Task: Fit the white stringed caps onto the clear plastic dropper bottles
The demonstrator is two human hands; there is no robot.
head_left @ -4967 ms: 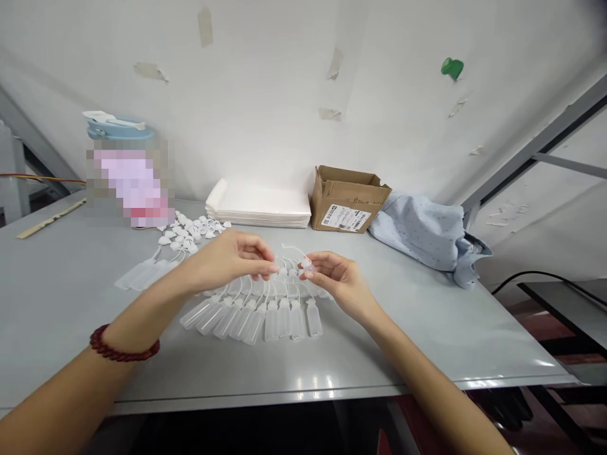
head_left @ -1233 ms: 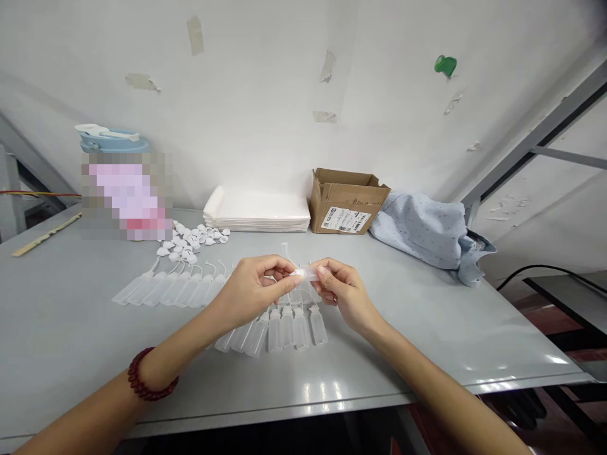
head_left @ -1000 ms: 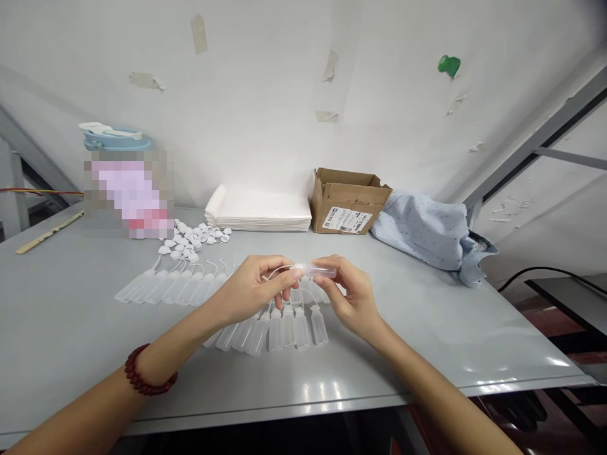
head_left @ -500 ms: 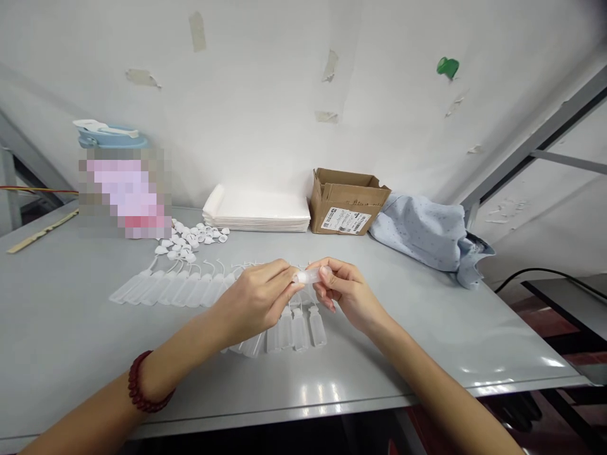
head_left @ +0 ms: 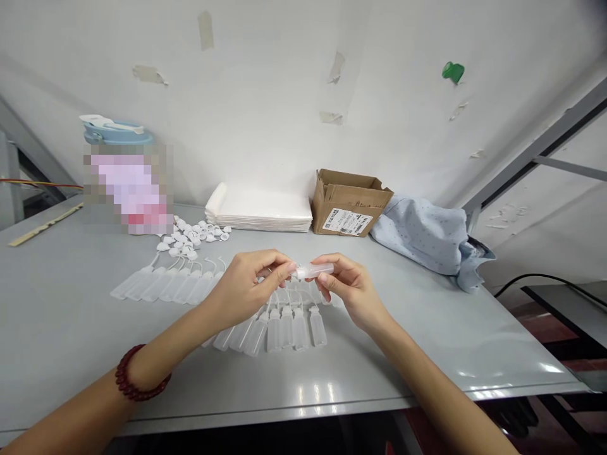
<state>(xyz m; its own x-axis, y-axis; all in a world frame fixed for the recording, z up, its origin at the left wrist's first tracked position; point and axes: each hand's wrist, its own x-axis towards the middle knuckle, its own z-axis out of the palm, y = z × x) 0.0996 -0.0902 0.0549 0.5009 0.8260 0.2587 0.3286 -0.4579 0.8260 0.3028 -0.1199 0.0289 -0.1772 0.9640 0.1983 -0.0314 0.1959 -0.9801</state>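
Observation:
A small translucent plastic bottle (head_left: 317,270) lies sideways in the air between my two hands, above the grey table (head_left: 427,341). My right hand (head_left: 348,287) pinches its body. My left hand (head_left: 251,284), fingers closed, grips its cap end; a red bead bracelet (head_left: 135,382) is on that wrist. Under my hands lies a row of several capped bottles (head_left: 279,325) with thin tethers. A second row of bottles (head_left: 165,284) lies to the left. A heap of loose white caps (head_left: 192,235) sits behind that row.
A stack of white sheets (head_left: 260,210) and an open cardboard box (head_left: 349,203) stand against the wall. A light blue cloth (head_left: 429,237) lies at the right. A pixelated pink container with a blue lid (head_left: 124,183) stands at the left. The table's front edge is near me.
Both hands have stayed together over the bottle rows, turning the small bottle between the fingers. The rows on the table have not moved.

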